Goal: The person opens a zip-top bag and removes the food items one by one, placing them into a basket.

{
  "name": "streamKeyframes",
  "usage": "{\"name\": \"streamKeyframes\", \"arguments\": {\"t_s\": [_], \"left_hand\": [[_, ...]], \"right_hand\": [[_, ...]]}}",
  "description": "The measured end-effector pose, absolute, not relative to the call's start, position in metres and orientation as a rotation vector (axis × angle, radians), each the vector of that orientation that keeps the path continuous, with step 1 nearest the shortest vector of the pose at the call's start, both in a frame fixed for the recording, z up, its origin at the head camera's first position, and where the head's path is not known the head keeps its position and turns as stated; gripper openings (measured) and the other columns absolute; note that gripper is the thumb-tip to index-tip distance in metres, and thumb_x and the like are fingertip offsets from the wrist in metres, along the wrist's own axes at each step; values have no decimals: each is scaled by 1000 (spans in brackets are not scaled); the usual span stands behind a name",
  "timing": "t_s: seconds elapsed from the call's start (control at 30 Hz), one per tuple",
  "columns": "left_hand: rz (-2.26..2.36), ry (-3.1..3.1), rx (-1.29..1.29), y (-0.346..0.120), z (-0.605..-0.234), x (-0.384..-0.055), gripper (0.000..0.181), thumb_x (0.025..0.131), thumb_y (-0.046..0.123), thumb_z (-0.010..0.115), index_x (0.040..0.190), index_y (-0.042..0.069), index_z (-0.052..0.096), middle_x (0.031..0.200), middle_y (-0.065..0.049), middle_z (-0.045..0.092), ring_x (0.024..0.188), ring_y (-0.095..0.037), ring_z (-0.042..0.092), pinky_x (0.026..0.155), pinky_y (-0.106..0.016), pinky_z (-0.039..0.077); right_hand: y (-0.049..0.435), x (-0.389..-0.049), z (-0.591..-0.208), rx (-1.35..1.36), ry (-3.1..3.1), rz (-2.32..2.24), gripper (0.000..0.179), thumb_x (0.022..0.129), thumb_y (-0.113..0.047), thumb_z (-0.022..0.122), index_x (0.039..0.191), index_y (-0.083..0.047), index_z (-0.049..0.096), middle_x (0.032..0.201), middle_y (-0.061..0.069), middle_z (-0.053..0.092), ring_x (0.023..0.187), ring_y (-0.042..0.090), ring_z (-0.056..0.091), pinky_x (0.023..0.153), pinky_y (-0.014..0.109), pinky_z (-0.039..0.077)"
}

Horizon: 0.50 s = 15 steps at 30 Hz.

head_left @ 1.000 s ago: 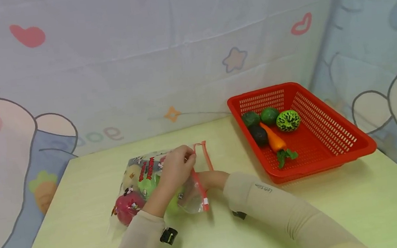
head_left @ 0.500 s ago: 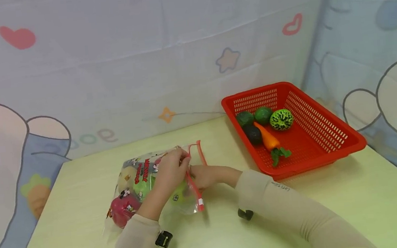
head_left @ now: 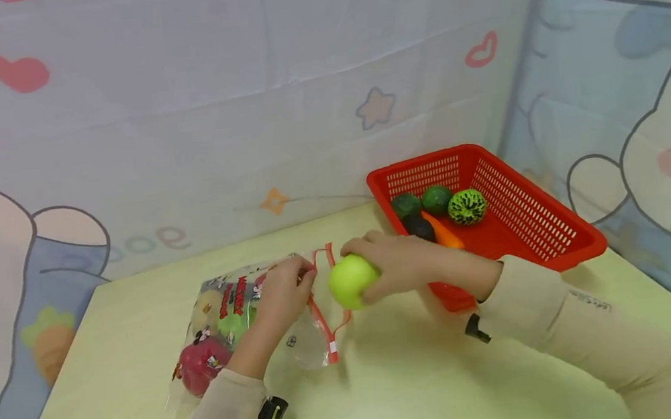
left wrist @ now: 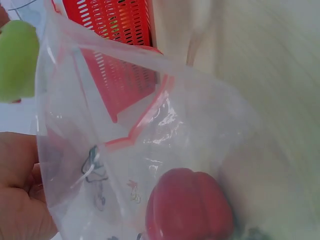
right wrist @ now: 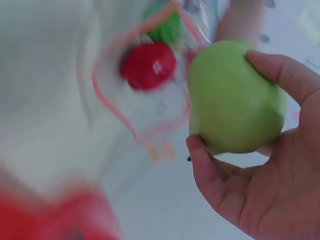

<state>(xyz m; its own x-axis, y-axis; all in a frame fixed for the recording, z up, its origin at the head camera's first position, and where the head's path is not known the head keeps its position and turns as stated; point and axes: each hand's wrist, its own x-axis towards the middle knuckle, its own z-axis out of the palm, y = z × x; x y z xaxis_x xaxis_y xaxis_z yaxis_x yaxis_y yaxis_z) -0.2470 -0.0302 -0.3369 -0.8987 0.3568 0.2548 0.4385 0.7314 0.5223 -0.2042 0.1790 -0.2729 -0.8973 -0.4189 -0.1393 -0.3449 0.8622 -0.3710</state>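
A clear zip bag [head_left: 306, 340] with a red slider strip and cartoon print lies on the table, its mouth facing right. My left hand [head_left: 282, 294] pinches the upper edge of that mouth. Through the plastic show a red bell pepper [left wrist: 190, 207], a green piece and a pale rounded piece, both partly covered by print and hand. Just outside the mouth, my right hand [head_left: 398, 262] grips a green apple [head_left: 351, 281], thumb and fingers spread around it. In the right wrist view the apple [right wrist: 235, 97] hangs clear of the bag's red rim.
A red plastic basket [head_left: 556, 232] stands at the right of the table. Inside are a carrot [head_left: 443, 231], a dark avocado-like piece [head_left: 419, 227], two green rounded pieces and a speckled green-and-black one [head_left: 467, 207]. A printed cloth [head_left: 181, 116] hangs behind the table.
My right hand has come out of the bag's mouth, moving up and right, with the green apple now visible in its grip. My left hand keeps its pinch on the bag edge.
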Motion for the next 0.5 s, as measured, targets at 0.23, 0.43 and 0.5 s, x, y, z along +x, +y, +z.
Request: {"name": "streamKeyframes", "arguments": {"t_s": [0.23, 0.43, 0.5], "left_hand": [[-903, -2818, -660, -31, -334, -248, 12, 90, 13, 56, 93, 5, 65, 82, -5, 64, 65, -12, 53, 61, -25, 46], [-911, -2853, -674, -28, -335, -248, 11, 90, 12, 57, 94, 4, 63, 84, -6, 64, 64, -12, 52, 60, -25, 45], [-920, -2864, -689, -26, -339, -248, 10, 90, 12, 57, 93, 4, 63, 84, -5, 64, 62, -11, 52, 58, -23, 45]], "right_hand": [[265, -238, -233, -421, 2802, -324, 68, 76, -32, 66, 134, -11, 38, 117, 11, 52, 98, 25, 50, 79, 40, 44], [324, -269, -260, -120, 2568, -169, 71, 78, -18, 64, 137, 2, 29, 121, 21, 44, 100, 31, 46, 83, 41, 45], [334, -269, -274, -69, 2517, -103, 64, 79, -14, 63, 134, 1, 33, 125, 22, 43, 100, 32, 46, 83, 41, 46]]}}
